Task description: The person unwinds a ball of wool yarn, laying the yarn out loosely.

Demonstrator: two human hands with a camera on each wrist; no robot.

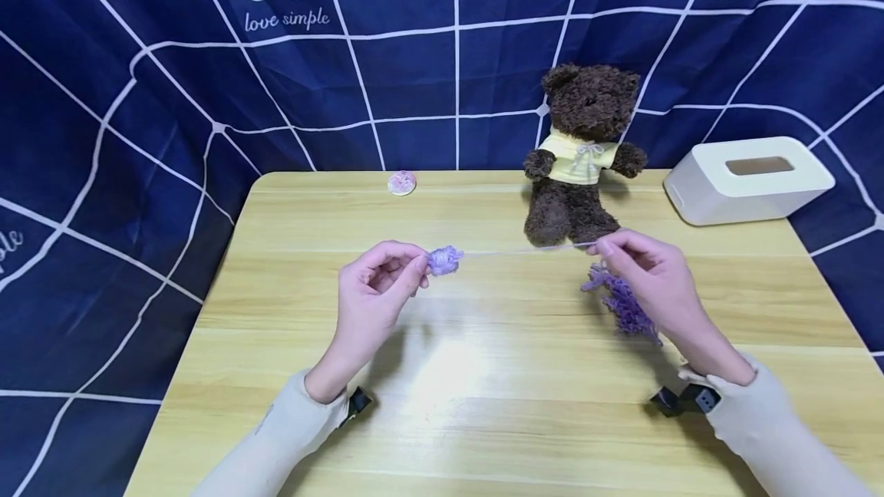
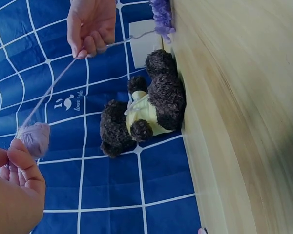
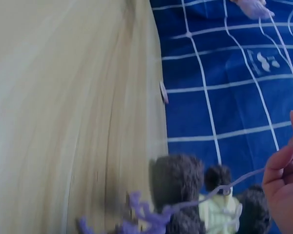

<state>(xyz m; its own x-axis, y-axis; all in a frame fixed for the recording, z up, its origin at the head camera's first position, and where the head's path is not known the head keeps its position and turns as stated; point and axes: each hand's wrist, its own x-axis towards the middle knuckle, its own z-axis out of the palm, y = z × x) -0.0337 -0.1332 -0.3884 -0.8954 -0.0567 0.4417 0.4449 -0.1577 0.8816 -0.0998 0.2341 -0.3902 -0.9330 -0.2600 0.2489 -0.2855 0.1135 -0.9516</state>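
Observation:
A small wound ball of lilac yarn (image 1: pixel 444 260) is pinched between the thumb and fingers of my left hand (image 1: pixel 376 290). From it a thin yarn strand (image 2: pixel 53 84) stretches across to my right hand (image 1: pixel 652 282), which pinches it between thumb and fingertips. Past the right hand the strand runs on to a loose, crinkled heap of purple yarn (image 1: pixel 627 305) on the table, partly hidden by that hand in the head view. In the left wrist view the lilac ball (image 2: pixel 36 140) shows just beyond the left fingertips.
A brown teddy bear (image 1: pixel 587 129) in a yellow top sits at the back of the wooden table (image 1: pixel 311 420). Right of it stands a white tissue box (image 1: pixel 718 175). A round pink patterned disc (image 1: pixel 401 183) lies near the back edge. Blue gridded curtain (image 1: pixel 407 83) hangs behind.

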